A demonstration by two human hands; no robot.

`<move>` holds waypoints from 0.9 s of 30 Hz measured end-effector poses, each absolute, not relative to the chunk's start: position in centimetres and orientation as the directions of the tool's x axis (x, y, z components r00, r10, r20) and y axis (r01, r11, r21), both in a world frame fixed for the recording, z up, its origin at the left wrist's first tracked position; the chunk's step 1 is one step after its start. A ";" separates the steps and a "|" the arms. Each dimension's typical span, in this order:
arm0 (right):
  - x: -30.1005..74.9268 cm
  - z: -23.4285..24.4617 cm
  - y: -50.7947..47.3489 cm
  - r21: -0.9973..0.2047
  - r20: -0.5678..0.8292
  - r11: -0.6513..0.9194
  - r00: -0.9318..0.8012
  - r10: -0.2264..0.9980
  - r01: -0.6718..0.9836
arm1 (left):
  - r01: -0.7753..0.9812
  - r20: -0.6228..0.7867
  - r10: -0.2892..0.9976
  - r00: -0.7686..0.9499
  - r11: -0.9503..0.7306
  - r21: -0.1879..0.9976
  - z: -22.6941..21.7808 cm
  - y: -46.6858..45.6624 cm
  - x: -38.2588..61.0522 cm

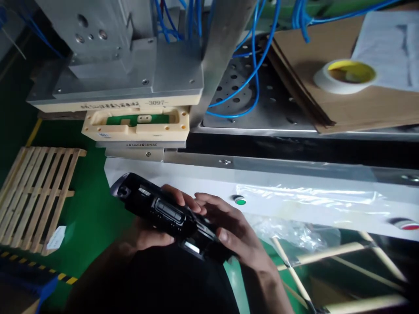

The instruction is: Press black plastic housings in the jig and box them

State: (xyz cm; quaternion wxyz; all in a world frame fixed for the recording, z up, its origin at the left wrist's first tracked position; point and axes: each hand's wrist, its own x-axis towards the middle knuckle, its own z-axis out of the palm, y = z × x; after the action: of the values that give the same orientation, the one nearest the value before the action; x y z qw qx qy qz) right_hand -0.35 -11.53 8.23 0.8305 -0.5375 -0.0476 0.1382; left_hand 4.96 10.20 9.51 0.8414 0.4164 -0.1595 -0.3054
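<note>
The plastic housing point(166, 213) lay in the lower centre of the frame, held between the left hand point(149, 235) beneath it and the right hand point(232, 231) at its right end. Above it, in the upper left, the fixture block point(135, 124) sat under the metal press head point(131, 56). A wooden pallet point(36, 196) lay at the left edge. A tape roll point(345, 76) rested on cardboard sheets point(327, 104) at upper right.

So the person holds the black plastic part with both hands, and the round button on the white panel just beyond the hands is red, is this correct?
Not quite. The head view shows both hands, left hand and right hand, on the black plastic part, but the button on the white panel just beyond them is green, not red.
</note>
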 end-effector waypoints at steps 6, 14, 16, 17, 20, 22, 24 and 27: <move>-4.4 6.7 -13.7 -0.922 -0.247 0.329 0.965 -0.091 -0.205 | 0.297 -0.029 -0.622 0.783 0.332 0.895 10.2 8.4 4.0; -9.6 6.4 -17.1 -0.851 -0.230 0.525 0.904 -0.361 -0.006 | 0.028 0.149 -0.599 0.786 0.276 0.961 10.3 6.5 2.0; -11.0 6.4 -18.3 -0.836 -0.180 0.538 0.874 -0.452 0.106 | -0.043 0.151 -0.564 0.812 0.201 0.979 10.8 5.2 1.6; -11.7 6.4 -18.8 -0.815 -0.163 0.555 0.856 -0.491 0.164 | -0.068 0.154 -0.551 0.820 0.172 0.983 11.1 4.4 1.4; -14.5 5.9 -20.3 -0.719 -0.120 0.620 0.822 -0.557 0.314 | -0.142 0.204 -0.542 0.815 0.155 0.978 12.1 1.3 0.7; -16.5 5.6 -21.6 -0.674 -0.087 0.646 0.830 -0.552 0.359 | -0.196 0.244 -0.548 0.800 0.146 0.970 12.8 -1.2 0.1; -18.4 5.5 -23.1 -0.673 -0.057 0.639 0.835 -0.547 0.373 | -0.260 0.294 -0.566 0.771 0.143 0.955 13.7 -3.9 -0.6; -20.5 6.0 -26.0 -0.710 -0.012 0.586 0.825 -0.565 0.390 | -0.360 0.382 -0.588 0.713 0.161 0.919 15.1 -7.3 -2.1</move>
State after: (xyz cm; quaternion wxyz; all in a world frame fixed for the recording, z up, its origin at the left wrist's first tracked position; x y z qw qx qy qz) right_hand -20.53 -26.04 5.95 0.8824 -0.3659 0.1193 -0.2706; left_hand -2.07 -7.32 15.11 0.6665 0.6422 -0.3688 -0.0855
